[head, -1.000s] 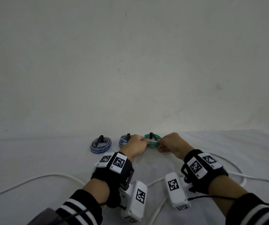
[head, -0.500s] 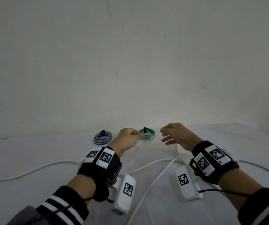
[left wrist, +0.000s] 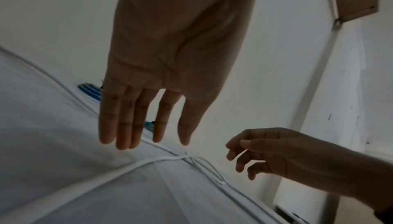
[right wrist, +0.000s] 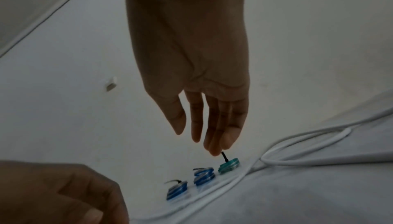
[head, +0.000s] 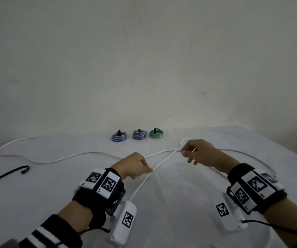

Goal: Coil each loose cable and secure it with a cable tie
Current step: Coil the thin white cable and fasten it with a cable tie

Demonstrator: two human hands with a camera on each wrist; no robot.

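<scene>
Three tied coils sit in a row at the table's far edge: two blue coils (head: 119,137) (head: 139,135) and a green coil (head: 156,134), each with a black tie sticking up. A long loose white cable (head: 83,154) winds across the white table and crosses itself in front of my hands. My left hand (head: 149,170) hovers over it with straight fingers (left wrist: 125,126), holding nothing. My right hand (head: 184,154) hangs just above the crossing with relaxed fingers (right wrist: 214,126), also empty. In the right wrist view the green coil (right wrist: 229,166) lies beyond my fingertips.
A loose black cable tie (head: 6,174) lies at the table's left side. The white cable (right wrist: 297,136) loops on the right side of the table, behind my right hand. A bare wall (head: 144,59) stands right behind the coils.
Both hands let go of the green coil and drew back toward me. They now hover over the white cable, the right one out to the right.
</scene>
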